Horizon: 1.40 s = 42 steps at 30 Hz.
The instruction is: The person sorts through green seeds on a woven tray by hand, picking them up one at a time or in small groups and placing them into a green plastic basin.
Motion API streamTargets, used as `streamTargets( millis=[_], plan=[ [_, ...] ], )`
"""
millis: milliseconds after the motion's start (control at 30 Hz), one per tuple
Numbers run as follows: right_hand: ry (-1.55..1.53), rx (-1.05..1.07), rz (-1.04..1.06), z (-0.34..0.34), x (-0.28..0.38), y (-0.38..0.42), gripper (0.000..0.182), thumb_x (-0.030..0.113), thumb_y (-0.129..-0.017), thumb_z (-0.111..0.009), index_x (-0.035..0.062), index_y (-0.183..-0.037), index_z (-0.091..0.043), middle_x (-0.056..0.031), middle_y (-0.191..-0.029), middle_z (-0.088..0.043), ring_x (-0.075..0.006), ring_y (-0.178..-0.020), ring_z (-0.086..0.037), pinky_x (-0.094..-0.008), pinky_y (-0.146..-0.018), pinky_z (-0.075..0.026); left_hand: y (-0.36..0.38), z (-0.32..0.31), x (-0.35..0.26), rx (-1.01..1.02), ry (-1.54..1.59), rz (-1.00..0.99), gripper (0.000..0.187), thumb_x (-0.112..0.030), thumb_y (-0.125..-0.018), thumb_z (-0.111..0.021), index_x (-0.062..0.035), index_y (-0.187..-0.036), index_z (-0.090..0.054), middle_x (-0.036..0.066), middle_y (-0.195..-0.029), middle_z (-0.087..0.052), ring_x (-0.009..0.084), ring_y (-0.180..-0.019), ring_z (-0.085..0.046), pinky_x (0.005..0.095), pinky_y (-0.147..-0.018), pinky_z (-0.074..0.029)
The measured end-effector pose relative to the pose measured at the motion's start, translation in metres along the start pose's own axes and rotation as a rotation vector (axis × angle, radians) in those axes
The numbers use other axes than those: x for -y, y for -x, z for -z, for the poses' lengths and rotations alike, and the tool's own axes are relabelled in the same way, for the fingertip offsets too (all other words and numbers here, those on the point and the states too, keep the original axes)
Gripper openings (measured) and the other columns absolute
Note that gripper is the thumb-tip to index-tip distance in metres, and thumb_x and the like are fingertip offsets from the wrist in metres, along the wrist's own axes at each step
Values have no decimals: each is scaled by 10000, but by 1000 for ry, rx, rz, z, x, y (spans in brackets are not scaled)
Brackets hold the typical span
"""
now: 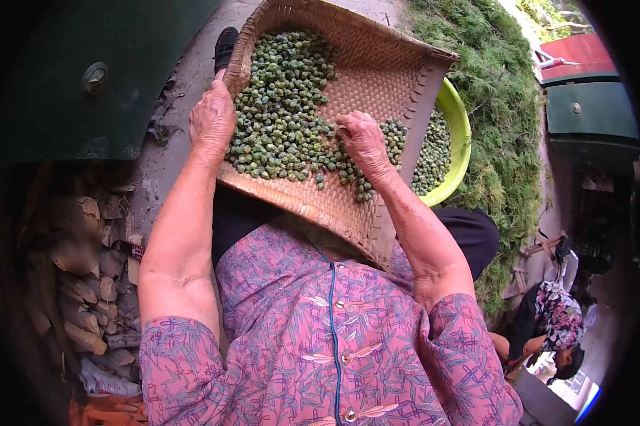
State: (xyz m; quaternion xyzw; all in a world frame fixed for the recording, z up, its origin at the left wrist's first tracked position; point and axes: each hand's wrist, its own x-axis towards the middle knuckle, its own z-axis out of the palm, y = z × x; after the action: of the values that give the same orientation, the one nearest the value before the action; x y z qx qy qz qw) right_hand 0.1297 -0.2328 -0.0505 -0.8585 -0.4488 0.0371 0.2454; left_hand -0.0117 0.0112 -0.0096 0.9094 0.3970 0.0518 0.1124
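Note:
Across my lap lies a woven bamboo winnowing basket (362, 78), tilted, with a flat open edge on the right. Small round green fruits (281, 106) are heaped over its left half, and a thinner trail runs right to the open edge. My left hand (213, 117) is closed on the basket's left rim. Among the fruits near the middle is my right hand (364, 142), its fingers curled and pinched together; what they hold is hidden. A yellow-green basin (463, 138), partly under the basket's right edge, contains more of the fruits.
Cut green branches (494, 106) are piled along the right. Split firewood (89, 298) is stacked at lower left, below a dark green panel (85, 42). At lower right another person (558, 319) in a flowered top bends down. A dark shoe (225, 48) shows beyond the basket's left rim.

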Motion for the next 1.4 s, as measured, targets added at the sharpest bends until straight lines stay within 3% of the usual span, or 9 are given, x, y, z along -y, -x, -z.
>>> streamTargets(
  millis=[100,200,567,900,1033,1133,1267,1333,1400],
  plan=[
    [137,33,28,-23,7,-12,197,111,-740,-658,96,-932,-620,-96,-887,-594,-293,-899,-547,-390,-782,-452,-1,-1,1,8,0,6,155,-35,-805,-442,-31,-960,-427,234,-936,-621,429,-882,-600,502,-771,-469],
    [204,31,40,-33,6,-15,149,80,-710,-601,95,-857,-619,-105,-858,-595,-295,-864,-554,-390,-746,-463,0,1,-1,20,-5,14,152,-34,-804,-444,-32,-955,-428,234,-943,-621,428,-888,-599,501,-775,-468],
    [-118,-98,-181,-17,-16,-4,97,65,-765,-613,51,-857,-640,-128,-846,-588,-314,-817,-574,-365,-745,-470,-1,1,-2,31,-6,35,158,-33,-805,-447,-28,-961,-430,235,-970,-618,439,-906,-592,510,-788,-463],
    [165,94,-87,-19,5,-11,190,126,-717,-682,96,-899,-636,-95,-916,-554,-283,-952,-519,-394,-803,-446,2,8,-5,57,4,39,156,-36,-812,-445,-26,-968,-434,237,-978,-616,432,-924,-592,503,-802,-465],
    [153,64,-15,-22,-2,-9,170,69,-696,-628,92,-864,-627,-118,-877,-553,-308,-870,-540,-406,-757,-458,2,7,-4,53,-3,32,157,-36,-811,-451,-25,-967,-435,240,-972,-616,431,-927,-591,500,-802,-466],
    [-171,-170,-172,-14,-13,-9,128,63,-701,-593,64,-823,-630,-146,-859,-553,-317,-857,-569,-401,-777,-467,0,5,-3,50,-8,48,167,-34,-802,-464,-22,-966,-433,246,-964,-616,431,-917,-594,499,-793,-470],
    [-230,-204,-321,-5,-31,-9,98,93,-704,-617,57,-792,-643,-159,-850,-577,-317,-833,-584,-390,-771,-468,0,3,-3,22,-2,2,178,-29,-791,-474,-18,-963,-429,250,-954,-617,431,-903,-599,498,-782,-474],
    [-128,-83,-269,-1,-24,-14,115,87,-730,-646,43,-837,-653,-134,-847,-584,-264,-800,-601,-350,-729,-483,0,3,-2,22,8,26,183,-24,-786,-478,-18,-961,-427,251,-948,-617,431,-894,-601,499,-774,-477],
    [-65,-31,-230,-5,-17,-16,126,92,-737,-656,54,-857,-653,-135,-865,-585,-292,-831,-594,-362,-749,-479,1,5,-3,18,9,21,179,-24,-788,-474,-19,-960,-426,249,-947,-618,432,-894,-600,501,-775,-475]
  ],
)
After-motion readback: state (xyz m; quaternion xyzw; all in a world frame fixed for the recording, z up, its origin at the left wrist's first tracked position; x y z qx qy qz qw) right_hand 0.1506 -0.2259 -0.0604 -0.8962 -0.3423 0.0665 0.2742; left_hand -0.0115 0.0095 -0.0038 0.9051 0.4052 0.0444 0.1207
